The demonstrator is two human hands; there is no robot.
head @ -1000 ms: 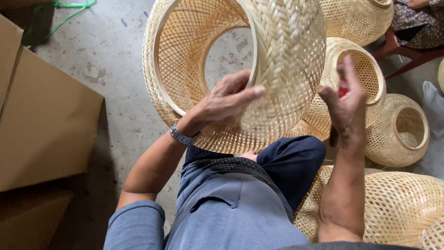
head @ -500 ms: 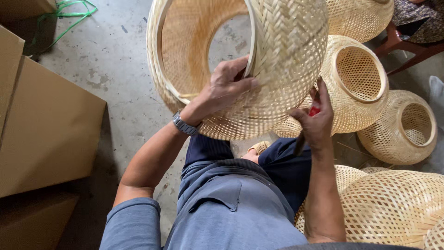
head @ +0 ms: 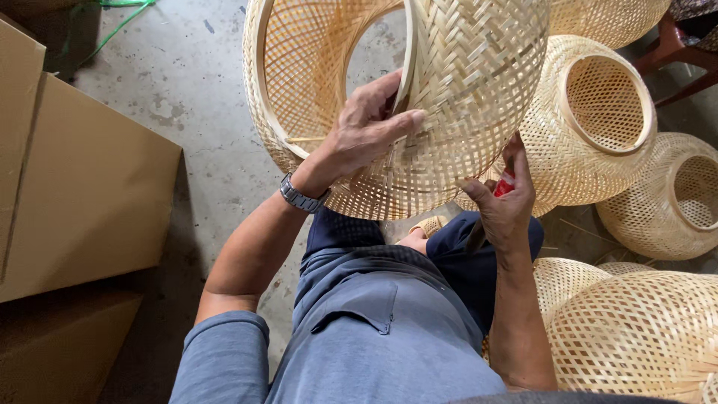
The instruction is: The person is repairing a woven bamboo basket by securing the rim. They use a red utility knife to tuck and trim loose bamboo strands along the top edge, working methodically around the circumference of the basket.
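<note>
Head view: a seated person's left hand (head: 370, 131) clasps the rim of a large woven bamboo shade (head: 419, 97) raised above the knees; the right hand (head: 502, 206), beneath it, pinches a small red tool (head: 504, 184). Light, springy weave; firmest hold likely the hoop rim.

To the left of your hands, flat brown cardboard sheets (head: 90, 194) lie on the grey concrete floor (head: 187, 82), with a green cord (head: 120, 22) at the top edge. To the right, finished woven bamboo shades (head: 591, 120) crowd together, one more (head: 673, 194) beyond and another (head: 643, 337) below your wrist. A dark red chair leg (head: 677, 49) shows behind them.
</note>
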